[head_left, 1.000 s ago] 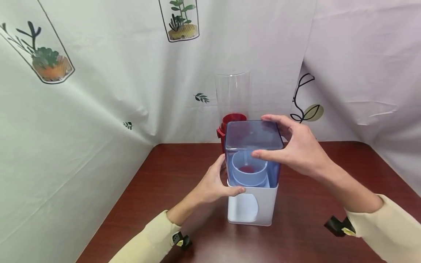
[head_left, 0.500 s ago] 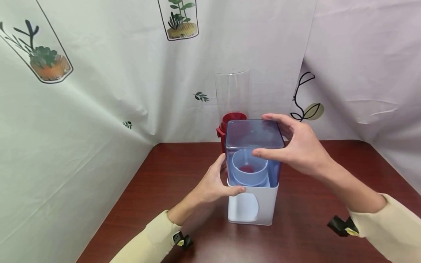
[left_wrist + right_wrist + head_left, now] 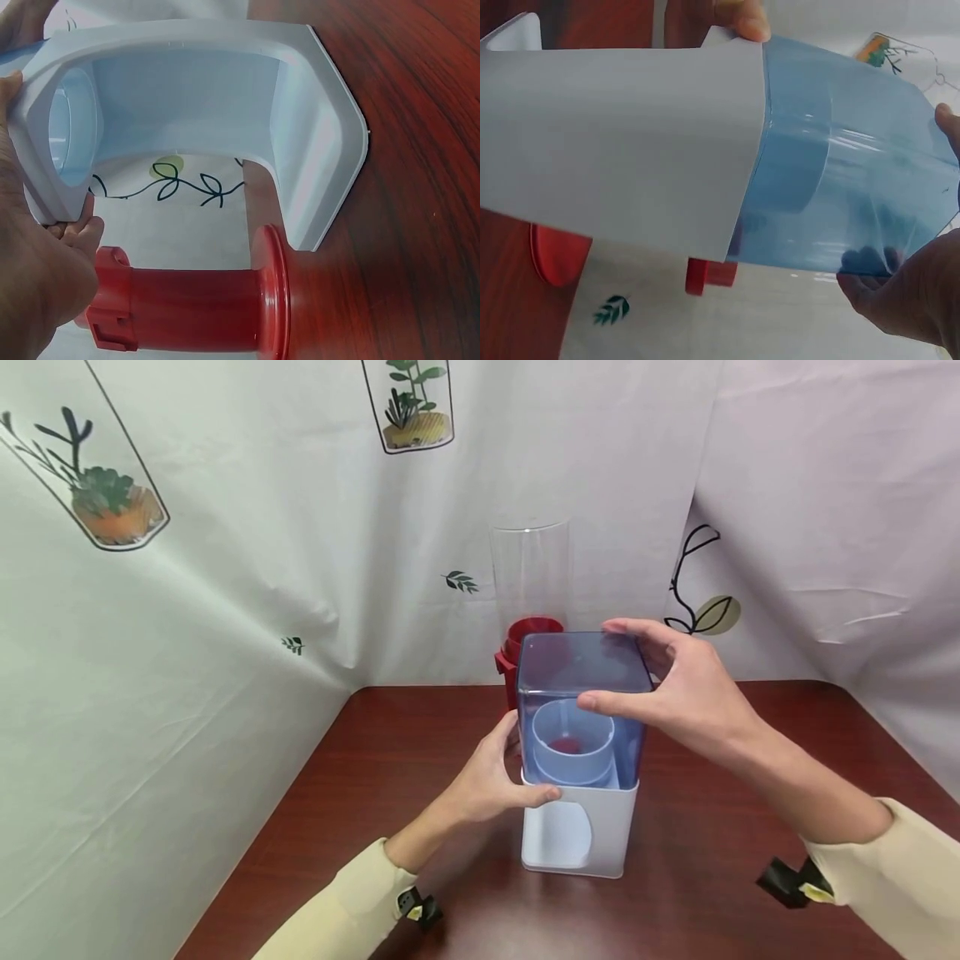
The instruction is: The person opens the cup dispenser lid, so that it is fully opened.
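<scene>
A white base (image 3: 615, 827) with an arched opening stands on the table, a clear blue square cover (image 3: 585, 664) sitting on its top. Through the cover shows a round collar (image 3: 573, 767) inside. My left hand (image 3: 480, 781) grips the base's upper left edge, thumb in front, as the left wrist view also shows with the hand (image 3: 37, 262) at the base (image 3: 322, 150). Higher up, my right hand (image 3: 693, 693) holds the cover by its right side, thumb in front and fingers behind. In the right wrist view the cover (image 3: 855, 157) meets the base (image 3: 622, 142) along a straight seam.
Behind the base stands a red dispenser stand (image 3: 506, 672) with a tall clear tube (image 3: 531, 568) on it. The red stand (image 3: 195, 307) is close beside my left hand in the left wrist view. Patterned white cloth (image 3: 300, 527) hangs behind and beside the brown table (image 3: 375, 752).
The cover and base have shifted very slightly to the right in the head view, and my right hand with them. Both hands keep their hold.
</scene>
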The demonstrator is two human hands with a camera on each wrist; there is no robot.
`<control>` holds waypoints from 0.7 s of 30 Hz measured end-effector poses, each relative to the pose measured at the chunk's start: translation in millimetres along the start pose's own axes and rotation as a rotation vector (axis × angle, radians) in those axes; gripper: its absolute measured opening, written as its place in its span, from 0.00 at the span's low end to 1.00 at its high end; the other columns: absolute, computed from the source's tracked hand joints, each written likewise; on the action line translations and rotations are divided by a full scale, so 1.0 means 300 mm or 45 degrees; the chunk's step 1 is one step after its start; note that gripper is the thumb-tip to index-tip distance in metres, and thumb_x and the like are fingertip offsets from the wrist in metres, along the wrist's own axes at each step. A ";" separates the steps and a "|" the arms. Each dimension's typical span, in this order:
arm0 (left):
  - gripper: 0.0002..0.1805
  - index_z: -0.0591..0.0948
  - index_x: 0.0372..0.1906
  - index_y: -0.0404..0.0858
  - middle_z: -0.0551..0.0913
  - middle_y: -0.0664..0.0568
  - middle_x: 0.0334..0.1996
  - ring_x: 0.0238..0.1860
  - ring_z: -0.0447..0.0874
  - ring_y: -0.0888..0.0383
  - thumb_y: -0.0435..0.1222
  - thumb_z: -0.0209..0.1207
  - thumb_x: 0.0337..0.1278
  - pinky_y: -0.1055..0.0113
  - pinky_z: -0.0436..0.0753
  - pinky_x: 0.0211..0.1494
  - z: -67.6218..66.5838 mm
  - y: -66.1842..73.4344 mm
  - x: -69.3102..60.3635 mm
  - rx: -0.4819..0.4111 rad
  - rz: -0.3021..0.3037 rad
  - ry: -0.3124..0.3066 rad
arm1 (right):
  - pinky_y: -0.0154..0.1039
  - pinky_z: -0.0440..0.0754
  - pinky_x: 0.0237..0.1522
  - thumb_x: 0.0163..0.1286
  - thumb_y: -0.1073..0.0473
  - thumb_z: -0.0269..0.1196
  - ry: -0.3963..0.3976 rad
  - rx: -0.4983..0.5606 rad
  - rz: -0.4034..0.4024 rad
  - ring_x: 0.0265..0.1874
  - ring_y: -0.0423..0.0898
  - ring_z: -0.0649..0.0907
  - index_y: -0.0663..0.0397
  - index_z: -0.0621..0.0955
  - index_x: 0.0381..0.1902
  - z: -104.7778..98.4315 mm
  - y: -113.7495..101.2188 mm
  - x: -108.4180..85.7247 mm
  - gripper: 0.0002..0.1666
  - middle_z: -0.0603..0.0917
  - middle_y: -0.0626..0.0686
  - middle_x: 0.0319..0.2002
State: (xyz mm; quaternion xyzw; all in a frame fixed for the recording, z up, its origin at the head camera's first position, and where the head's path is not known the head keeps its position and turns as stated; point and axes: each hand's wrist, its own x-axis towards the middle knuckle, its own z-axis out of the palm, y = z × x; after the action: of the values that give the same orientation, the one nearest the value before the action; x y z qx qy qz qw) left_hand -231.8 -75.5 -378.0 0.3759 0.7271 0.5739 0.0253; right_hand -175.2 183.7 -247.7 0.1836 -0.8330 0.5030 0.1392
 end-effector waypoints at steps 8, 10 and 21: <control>0.50 0.66 0.76 0.47 0.80 0.52 0.62 0.58 0.84 0.54 0.43 0.80 0.49 0.57 0.86 0.62 0.003 0.008 0.001 0.040 0.014 -0.007 | 0.22 0.81 0.49 0.56 0.53 0.84 0.040 -0.044 -0.088 0.58 0.54 0.86 0.50 0.77 0.72 0.006 0.010 -0.017 0.48 0.83 0.54 0.63; 0.49 0.66 0.76 0.47 0.80 0.52 0.62 0.57 0.84 0.54 0.42 0.79 0.48 0.57 0.86 0.61 0.004 0.011 0.000 0.046 0.007 -0.009 | 0.24 0.83 0.47 0.55 0.54 0.85 0.048 -0.035 -0.100 0.56 0.54 0.87 0.49 0.77 0.72 0.009 0.010 -0.022 0.48 0.83 0.54 0.63; 0.48 0.67 0.75 0.47 0.80 0.52 0.62 0.60 0.83 0.49 0.40 0.79 0.48 0.57 0.84 0.64 0.004 0.010 -0.004 0.040 0.002 -0.004 | 0.22 0.79 0.51 0.60 0.50 0.82 0.042 0.007 -0.002 0.58 0.50 0.85 0.48 0.77 0.72 -0.004 0.012 -0.005 0.44 0.83 0.53 0.63</control>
State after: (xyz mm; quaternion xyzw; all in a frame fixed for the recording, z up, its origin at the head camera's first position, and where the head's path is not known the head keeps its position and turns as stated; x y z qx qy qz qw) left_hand -228.8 -75.1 -376.1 0.3777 0.7357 0.5619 0.0199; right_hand -175.3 186.4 -250.6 0.1761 -0.8290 0.5083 0.1528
